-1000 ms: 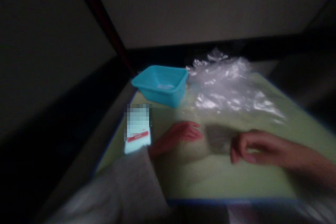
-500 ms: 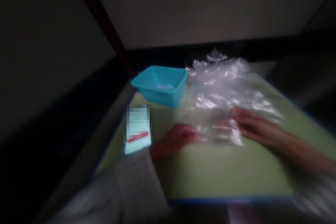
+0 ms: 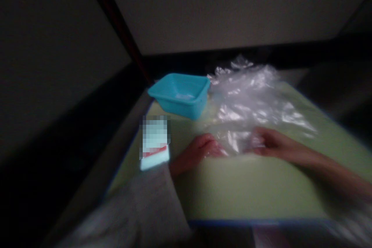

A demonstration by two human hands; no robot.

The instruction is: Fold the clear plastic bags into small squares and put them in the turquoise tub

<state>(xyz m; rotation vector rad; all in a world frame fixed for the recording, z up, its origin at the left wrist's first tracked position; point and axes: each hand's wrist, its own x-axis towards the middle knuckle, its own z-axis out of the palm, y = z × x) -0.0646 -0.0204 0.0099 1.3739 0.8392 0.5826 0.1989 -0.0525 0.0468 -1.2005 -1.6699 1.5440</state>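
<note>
Plastic film (image 3: 233,140), clear and shiny, lies low over the near half of the table (image 3: 247,190), running from one bare hand to the other. The left hand (image 3: 207,145) has its fingers drawn in on the film's left end, with creased, glinting plastic showing over the fingertips. The right hand (image 3: 269,141) comes in from the right side, thumb and fingers pinched narrow on the other end, well apart from the left. Beyond the hands, a crumpled pile (image 3: 252,97) of the same sort of clear plastic spreads over the far right part of the table, bright along its folds; the light is dim and the picture blurred, so whether the film joins the pile cannot be told. Just left of the pile stands a blue tub (image 3: 183,107), upright, its open top showing a pale gleam on the floor inside. Nearer, by the left edge of the table, lies a phone (image 3: 155,161) with a lit, pale screen crossed by a slanting red bar, its upper part covered by blurred squares. A light sleeve (image 3: 145,201) reaches up the left forearm, its cuff close to the phone's near end. The tabletop is yellow-green, edged in blue.
</note>
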